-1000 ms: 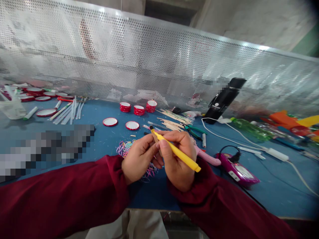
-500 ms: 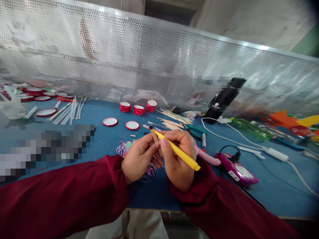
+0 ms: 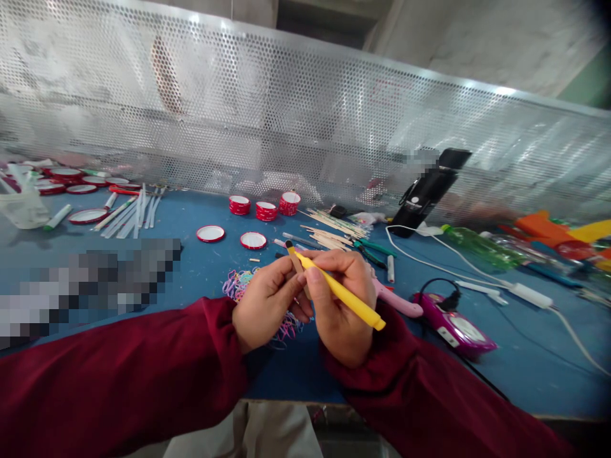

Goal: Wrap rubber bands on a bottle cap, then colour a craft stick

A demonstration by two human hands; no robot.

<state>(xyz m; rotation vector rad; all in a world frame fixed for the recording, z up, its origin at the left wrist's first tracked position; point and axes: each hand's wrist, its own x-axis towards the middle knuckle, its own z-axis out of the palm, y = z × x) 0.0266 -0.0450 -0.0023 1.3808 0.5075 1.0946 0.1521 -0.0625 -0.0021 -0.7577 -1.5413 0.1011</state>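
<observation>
My left hand [image 3: 262,308] pinches a flat wooden craft stick [image 3: 296,263] between thumb and fingers. The stick's upper end is black, with a yellow band just below it. In my right hand [image 3: 341,331] is a yellow marker [image 3: 356,303], held like a pen. Its tip meets the stick near the yellow band; the exact contact point is too small to make out. Partly hidden under my hands lies a pile of thin coloured loops [image 3: 235,284]. A pink handle [image 3: 401,301], perhaps of a glue gun, pokes out behind my right wrist.
Red-and-white round lids [image 3: 253,240] and short stacks of them [image 3: 266,211] stand ahead. Beyond my hands are wooden sticks [image 3: 331,239] and green-handled pliers [image 3: 372,248]. At right lie a purple device [image 3: 458,327], a white cable [image 3: 458,262] and a green bottle [image 3: 482,247]. A perforated metal panel [image 3: 315,121] closes the back.
The yellow marker's back end has dipped very slightly, and its tip has shifted a little on the stick. My left hand and the stick stay in place.
</observation>
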